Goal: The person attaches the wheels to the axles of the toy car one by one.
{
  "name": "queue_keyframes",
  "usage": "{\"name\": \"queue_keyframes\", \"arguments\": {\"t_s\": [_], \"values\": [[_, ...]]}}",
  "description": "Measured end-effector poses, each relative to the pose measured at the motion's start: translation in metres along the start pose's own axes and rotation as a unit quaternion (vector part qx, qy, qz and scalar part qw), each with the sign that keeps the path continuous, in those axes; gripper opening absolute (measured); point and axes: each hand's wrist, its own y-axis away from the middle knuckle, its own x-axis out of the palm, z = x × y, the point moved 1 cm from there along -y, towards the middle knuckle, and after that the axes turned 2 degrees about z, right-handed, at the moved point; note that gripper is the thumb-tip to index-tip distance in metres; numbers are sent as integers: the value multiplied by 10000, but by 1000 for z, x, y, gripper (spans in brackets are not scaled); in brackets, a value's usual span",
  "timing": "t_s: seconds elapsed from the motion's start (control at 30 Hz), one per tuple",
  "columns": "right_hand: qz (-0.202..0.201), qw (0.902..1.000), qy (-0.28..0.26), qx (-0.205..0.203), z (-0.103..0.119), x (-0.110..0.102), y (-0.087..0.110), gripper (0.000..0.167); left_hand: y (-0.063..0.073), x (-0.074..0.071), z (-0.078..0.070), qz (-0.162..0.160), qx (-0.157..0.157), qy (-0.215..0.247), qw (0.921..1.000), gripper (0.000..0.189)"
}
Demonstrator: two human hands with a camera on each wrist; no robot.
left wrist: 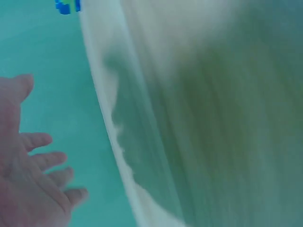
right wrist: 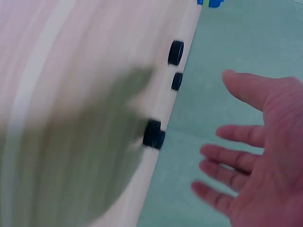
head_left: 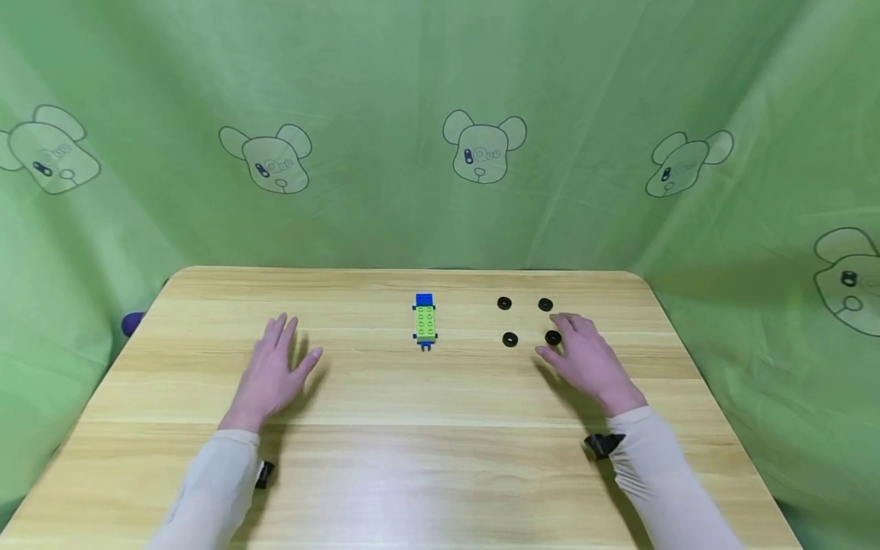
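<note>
In the head view a toy car body (head_left: pixel 425 324) lies near the middle of the table, a lime-green studded brick with a blue block at its far end and blue parts along its sides. To its right are several small black wheels (head_left: pixel 509 339). My right hand (head_left: pixel 593 365) hovers beside them, fingers spread and holding nothing, its fingertips close to the nearest right wheel (head_left: pixel 553 337). Left of the car body, my left hand (head_left: pixel 271 378) is over the table with fingers extended and thumb apart, also holding nothing. Both wrist views show the palms bare.
The light wooden table (head_left: pixel 426 473) has rounded far corners. A green curtain (head_left: pixel 385 191) printed with bear-like heads hangs behind it and along both sides. Something purple (head_left: pixel 132 323) pokes out past the table's left edge. Dark wrist devices (head_left: pixel 605 444) sit at the sleeves.
</note>
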Motion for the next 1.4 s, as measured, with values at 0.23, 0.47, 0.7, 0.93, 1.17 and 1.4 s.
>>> {"name": "queue_keyframes", "arguments": {"t_s": [0.23,0.47,0.7,0.93,1.17,1.4], "values": [[2,9958,-851,-323,12,12,-14,58,-13,9,-17,146,53,1757,9843,89],[229,9918,-1195,-381,13,24,-24,53,-31,25,-32,552,-19,2689,9616,101],[315,9894,-1372,-363,12,32,-31,51,-56,39,-47,773,100,2954,9522,105],[310,9894,-1381,-337,12,36,-38,49,-79,54,-69,856,297,3089,9468,105],[265,9898,-1364,-323,11,43,-44,46,-99,63,-91,1072,407,2905,9500,103],[297,9901,-1349,-254,12,45,-49,42,-117,72,-100,1372,498,2459,9582,107]]}}
